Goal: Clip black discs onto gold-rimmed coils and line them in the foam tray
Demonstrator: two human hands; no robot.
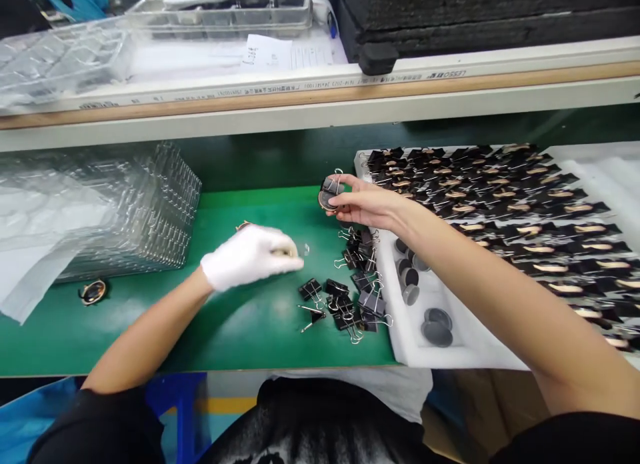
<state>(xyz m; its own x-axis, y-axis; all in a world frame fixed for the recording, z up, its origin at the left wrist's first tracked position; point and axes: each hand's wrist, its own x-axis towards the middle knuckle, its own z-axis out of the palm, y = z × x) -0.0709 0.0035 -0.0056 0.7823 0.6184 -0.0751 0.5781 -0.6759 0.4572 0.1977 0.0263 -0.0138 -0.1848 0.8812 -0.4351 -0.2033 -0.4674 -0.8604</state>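
Observation:
My right hand [367, 201], bare, pinches a round dark disc with a copper-coloured rim [327, 199], and a black binder clip [334, 185] with wire handles sits on that disc. My left hand [253, 256], in a white glove, hovers over the green table with its fingers curled together; what they hold, if anything, is hidden. Behind the glove a bit of a copper-coloured rim [243, 225] peeks out. A small clear piece [307, 249] lies just right of the gloved fingertips. Loose black binder clips [345, 304] are heaped between my hands and the foam tray.
The white foam tray [395, 331] at right holds rows of clipped pieces [480, 184] and several loose grey discs [437, 327]. Stacked clear plastic trays [165, 211] stand at left, near a copper-rimmed round piece [93, 291]. A shelf edge [300, 97] crosses above the table.

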